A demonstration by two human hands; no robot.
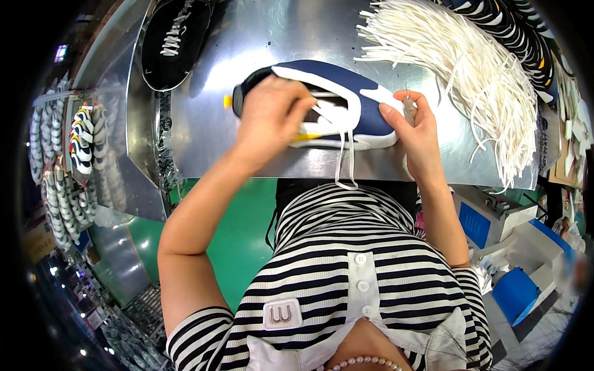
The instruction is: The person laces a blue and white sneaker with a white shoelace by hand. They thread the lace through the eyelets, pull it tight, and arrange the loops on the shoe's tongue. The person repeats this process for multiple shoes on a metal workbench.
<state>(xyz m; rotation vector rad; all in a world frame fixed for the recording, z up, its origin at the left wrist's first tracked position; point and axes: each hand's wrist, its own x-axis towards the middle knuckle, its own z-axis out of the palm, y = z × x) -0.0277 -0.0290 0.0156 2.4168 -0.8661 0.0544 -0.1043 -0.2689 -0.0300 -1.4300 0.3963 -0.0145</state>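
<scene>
A navy and white shoe upper (377,114) lies sideways on the metal table, its toe toward the right. My left hand (269,117) is closed over its heel end, fingertips curled at the opening. Whether they pinch a lace is hidden. A thin white lace (342,164) hangs in a loop from the upper over the table's near edge. At the toe, my right hand (424,133) grips a small pointed tool (409,108) with a greyish handle, tip upward. The right thumb rests against the toe of the upper.
A thick bundle of white laces (458,68) spreads along the right side of the metal table (210,145). Behind it lie stacked dark uppers (520,37). A black shoe-shaped piece with white lacing (176,46) is at the far left. More uppers hang on a rack (81,139) beyond.
</scene>
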